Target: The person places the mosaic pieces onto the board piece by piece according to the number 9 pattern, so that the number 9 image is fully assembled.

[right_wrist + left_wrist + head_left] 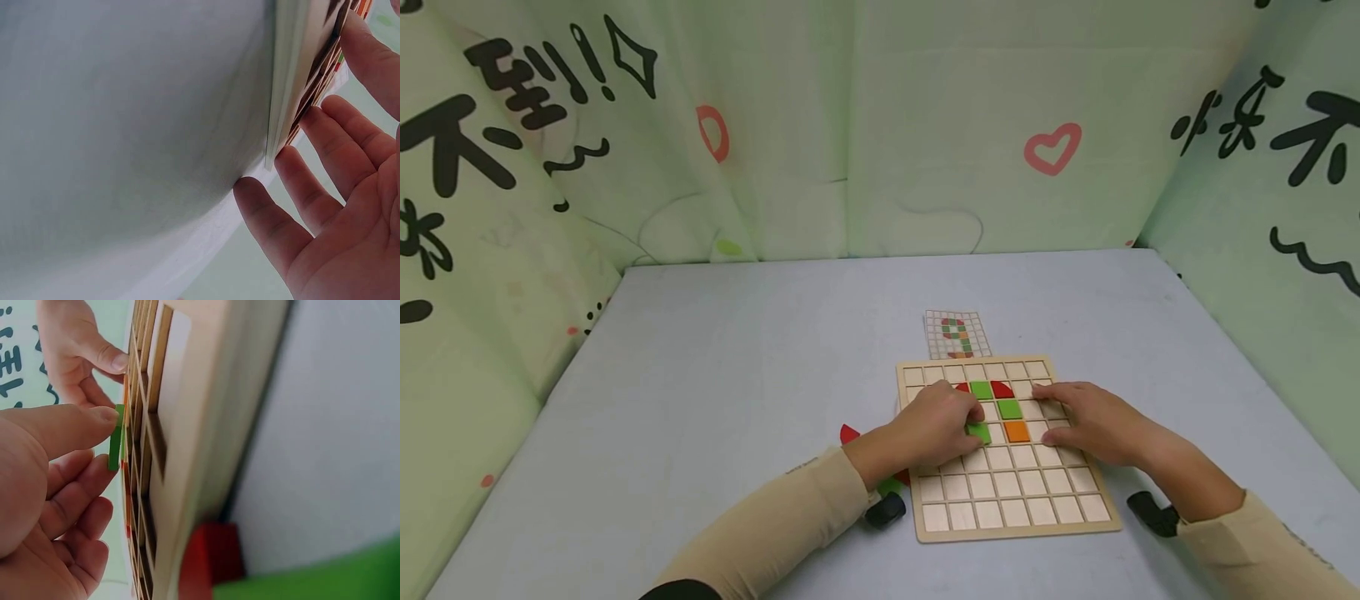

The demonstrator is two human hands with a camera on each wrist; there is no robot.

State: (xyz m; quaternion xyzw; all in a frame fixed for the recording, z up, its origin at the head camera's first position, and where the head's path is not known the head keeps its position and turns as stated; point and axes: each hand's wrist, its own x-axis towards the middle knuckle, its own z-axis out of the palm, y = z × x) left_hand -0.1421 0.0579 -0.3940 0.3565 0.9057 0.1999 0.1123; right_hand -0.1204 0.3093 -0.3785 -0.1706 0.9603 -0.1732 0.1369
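My left hand pinches a green square tile between thumb and fingertip, close over the wooden grid board. The tile stands on edge to the left wrist camera. In the board's upper part lie a green tile, a red rounded tile, another green tile and an orange tile. A further red piece is partly hidden by the left hand. My right hand rests at the board's right side, fingers spread, thumb and fingertips on the grid and edge.
A small pattern card with a coloured grid design lies behind the board. Loose pieces, a red one and a green one, lie left of the board, partly under the left forearm. Printed curtains stand around the white table.
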